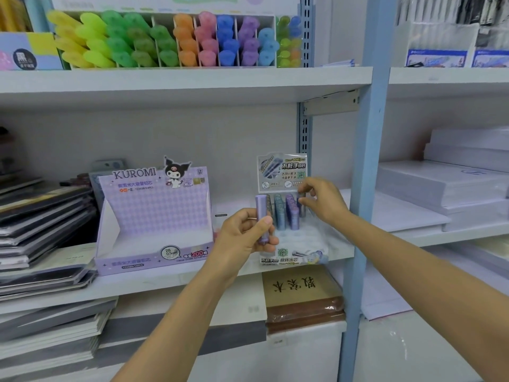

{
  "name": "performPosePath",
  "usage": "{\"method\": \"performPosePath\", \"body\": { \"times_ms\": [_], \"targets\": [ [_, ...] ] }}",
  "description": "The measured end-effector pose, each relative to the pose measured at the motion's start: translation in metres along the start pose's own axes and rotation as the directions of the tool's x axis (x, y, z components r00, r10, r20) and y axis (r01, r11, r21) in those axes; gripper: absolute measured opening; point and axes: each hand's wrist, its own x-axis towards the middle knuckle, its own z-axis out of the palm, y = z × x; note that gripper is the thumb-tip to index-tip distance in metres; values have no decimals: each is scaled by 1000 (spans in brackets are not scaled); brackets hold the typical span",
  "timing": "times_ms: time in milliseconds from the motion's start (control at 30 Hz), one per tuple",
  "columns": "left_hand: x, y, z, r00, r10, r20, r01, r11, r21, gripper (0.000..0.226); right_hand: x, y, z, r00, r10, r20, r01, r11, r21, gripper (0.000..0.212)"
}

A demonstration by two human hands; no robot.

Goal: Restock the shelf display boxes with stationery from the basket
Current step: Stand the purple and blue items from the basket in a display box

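The small display box (pixel 294 257) sits at the front edge of the shelf (pixel 165 283), with bare shelf between it and the purple box (pixel 154 216) and a blue post (pixel 369 188) close on its right. The left hand (pixel 245 232), just before the display box, curls its fingers round a purple tube (pixel 261 216), held upright. The right hand (pixel 322 202) pinches a dark tube (pixel 302 206), also upright, in the rightmost row.

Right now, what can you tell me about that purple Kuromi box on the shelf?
The Kuromi box is lilac checked cardboard: a tall back panel bearing a cartoon figure, white side walls, a low front lip printed 2B 0.5mm. It stands upright on the middle shelf, open-topped, no stock showing inside, stacked notebooks close on its left.
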Motion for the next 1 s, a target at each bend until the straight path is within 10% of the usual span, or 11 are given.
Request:
{"method": "performPosePath", "body": {
  "times_ms": [200, 433, 533, 700, 1000],
  "targets": [
    [-3, 2, 1, 1000, -9, 3, 9, 1000, 14, 13, -6, -1, -6, 999, 32, -15, -32, 999, 11, 14],
    [-7, 9, 14, 999, -1, 42, -3, 996, 85, 20, -49, -56, -47, 971, -211, 114, 82, 737, 671, 26],
    [-9, 13, 22, 998, 0, 60, -8, 992, 127, 21, -60, -68, -53, 921, -320, 223, 84, 720, 689, 28],
    [-16, 19, 24, 1000, 19, -22, -18, 998, 65, 37, -66, -62, -60, 989, -70, 133, -72, 558, 826, 15],
    [-19, 21, 37, 974, 141, -175, -151, 987, -45, 18, -103, -55, -57, 899, -147, 414, -239, 627, 742, 33]
  ]
}}
